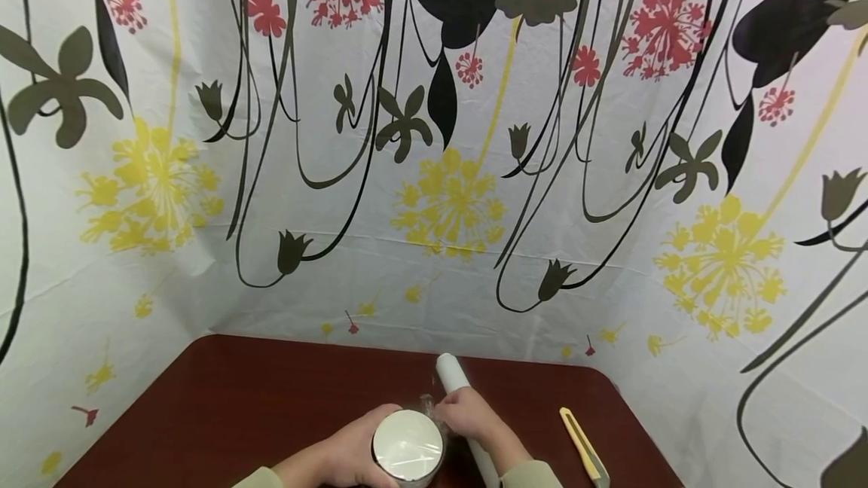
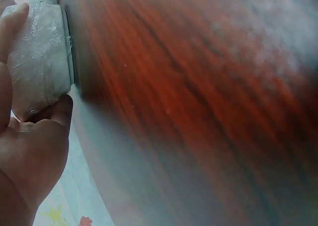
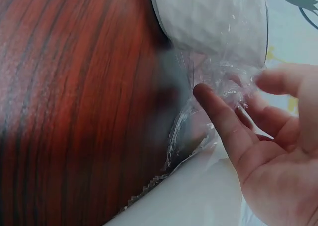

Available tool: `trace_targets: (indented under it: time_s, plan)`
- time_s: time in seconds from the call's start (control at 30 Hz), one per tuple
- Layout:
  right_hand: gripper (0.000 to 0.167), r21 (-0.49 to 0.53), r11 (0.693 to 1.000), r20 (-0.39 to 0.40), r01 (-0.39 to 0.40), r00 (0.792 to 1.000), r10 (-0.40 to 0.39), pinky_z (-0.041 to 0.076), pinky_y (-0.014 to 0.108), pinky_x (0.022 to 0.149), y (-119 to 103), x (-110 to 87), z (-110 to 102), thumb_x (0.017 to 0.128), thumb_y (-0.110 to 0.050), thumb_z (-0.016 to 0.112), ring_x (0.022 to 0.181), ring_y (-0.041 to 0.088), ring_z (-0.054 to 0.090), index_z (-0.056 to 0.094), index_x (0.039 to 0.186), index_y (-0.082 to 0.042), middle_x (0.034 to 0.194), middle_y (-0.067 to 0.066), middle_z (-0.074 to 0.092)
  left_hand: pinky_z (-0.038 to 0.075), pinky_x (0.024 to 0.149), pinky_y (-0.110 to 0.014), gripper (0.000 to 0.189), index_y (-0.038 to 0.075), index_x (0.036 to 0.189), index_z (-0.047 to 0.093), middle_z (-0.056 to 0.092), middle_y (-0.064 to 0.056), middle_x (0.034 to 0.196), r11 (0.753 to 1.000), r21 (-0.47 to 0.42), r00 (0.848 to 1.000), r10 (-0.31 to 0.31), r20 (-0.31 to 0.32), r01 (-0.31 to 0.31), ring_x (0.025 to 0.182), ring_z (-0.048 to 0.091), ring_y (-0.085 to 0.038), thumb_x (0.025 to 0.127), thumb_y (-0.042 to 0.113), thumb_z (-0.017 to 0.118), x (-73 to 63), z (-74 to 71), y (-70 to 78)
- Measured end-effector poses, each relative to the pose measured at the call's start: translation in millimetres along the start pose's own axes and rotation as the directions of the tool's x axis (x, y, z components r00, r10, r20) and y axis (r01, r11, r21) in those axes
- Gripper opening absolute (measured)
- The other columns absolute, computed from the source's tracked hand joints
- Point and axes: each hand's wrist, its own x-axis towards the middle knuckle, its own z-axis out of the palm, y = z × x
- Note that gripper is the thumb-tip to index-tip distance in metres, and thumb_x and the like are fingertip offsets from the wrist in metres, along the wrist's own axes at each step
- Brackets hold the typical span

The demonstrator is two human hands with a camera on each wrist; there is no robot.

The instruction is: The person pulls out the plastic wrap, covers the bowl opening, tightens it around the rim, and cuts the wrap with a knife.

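Observation:
My left hand (image 1: 349, 452) grips a round white container (image 1: 408, 444) by its side, low in the head view. Clear plastic wrap (image 3: 226, 79) covers the container's faceted white wall and trails off it, crinkled. In the right wrist view, my right hand (image 3: 278, 156) pinches that loose wrap between thumb and fingers, beside the container. Behind and under the right hand lies a long white roll (image 1: 450, 371). The left wrist view shows fingers and thumb (image 2: 16, 20) around the wrapped container (image 2: 42, 57). The container's underside is hidden.
A yellow utility knife (image 1: 579, 439) lies on the dark red wooden table (image 1: 305, 379), to the right of the roll. A white sheet (image 1: 434, 307) with a floral print hangs around the table's back and sides.

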Motion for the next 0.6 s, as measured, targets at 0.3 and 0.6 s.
trace_targets:
  time_s: [0.3,0.6]
  plan:
    - [0.025,-0.271,0.954,-0.035,0.124,0.99,-0.139,0.044,0.029,0.057,7,2.6,0,0.096,-0.013,0.077,0.063,0.012,0.052,0.076,0.071,-0.009,0.066,-0.003,0.065,0.049,0.102,-0.019,0.094,0.008,0.155,0.046,0.062,-0.005,0.142,0.995,-0.08,0.998,-0.061,0.018,0.062,0.125,0.062,-0.009,0.076,0.006,0.096,-0.1,-0.3,0.2]
    - [0.021,-0.454,0.865,-0.069,0.214,0.96,-0.273,0.053,0.036,0.065,28,20.6,18,0.098,-0.017,0.077,0.068,0.012,0.06,0.077,0.078,-0.012,0.072,-0.004,0.069,0.048,0.101,-0.018,0.092,0.008,0.153,0.046,0.061,-0.005,0.142,0.993,-0.092,0.997,-0.07,0.009,0.071,0.125,0.061,-0.007,0.076,0.007,0.096,-0.5,-0.8,1.4]
